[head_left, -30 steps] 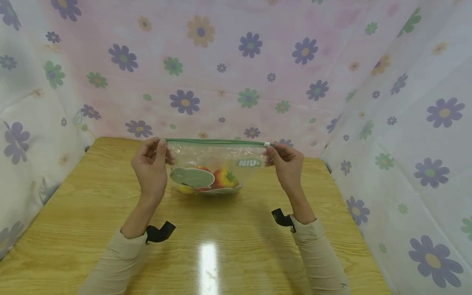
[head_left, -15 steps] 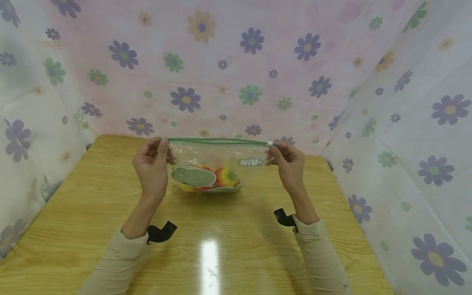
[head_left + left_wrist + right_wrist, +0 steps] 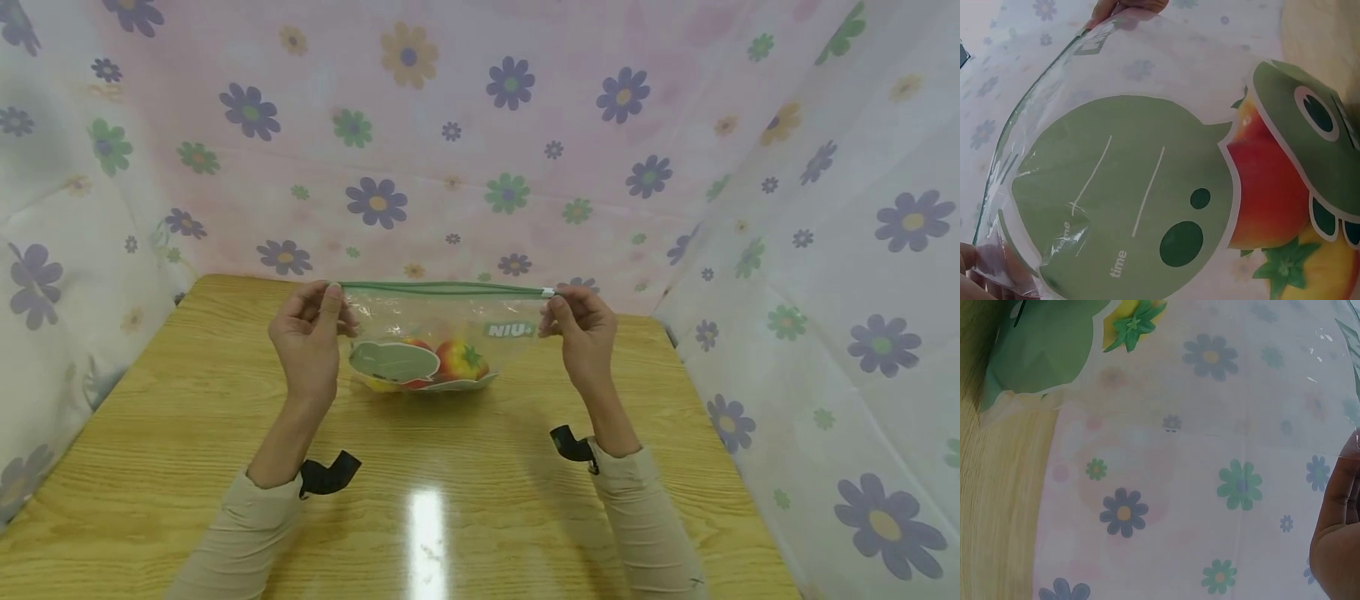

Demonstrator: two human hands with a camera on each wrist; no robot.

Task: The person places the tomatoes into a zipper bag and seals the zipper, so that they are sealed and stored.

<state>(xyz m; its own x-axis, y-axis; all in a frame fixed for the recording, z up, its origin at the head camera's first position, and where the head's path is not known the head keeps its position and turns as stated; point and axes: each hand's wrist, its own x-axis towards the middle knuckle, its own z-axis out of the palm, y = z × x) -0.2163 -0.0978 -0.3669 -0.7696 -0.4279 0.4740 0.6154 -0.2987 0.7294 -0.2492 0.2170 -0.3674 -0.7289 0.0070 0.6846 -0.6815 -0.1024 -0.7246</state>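
Observation:
A clear zip bag (image 3: 408,315) with a green top strip, printed with "NIU+" and a green cartoon shape, is stretched between both hands. My left hand (image 3: 307,346) pinches its upper left corner between thumb and fingers. At the upper right corner, my right hand (image 3: 588,337) pinches the strip, right beside a white slider (image 3: 548,292). Inside, at the bottom, lie red and yellow fruits (image 3: 457,360) with green star-shaped leaves; their kind is unclear. In the left wrist view the green print (image 3: 1122,194) partly covers a red fruit (image 3: 1266,194). Whether the bag's base touches the table cannot be told.
A wood-grain table (image 3: 375,533) lies beneath, with a bright light reflection in front. Flower-patterned cloth (image 3: 450,100) surrounds it at the back and both sides. A black wrist mount (image 3: 328,473) sits at the left cuff, another mount (image 3: 572,443) at the right.
Both hands keep their grip on the bag's corners and have hardly moved. The head view has shifted slightly.

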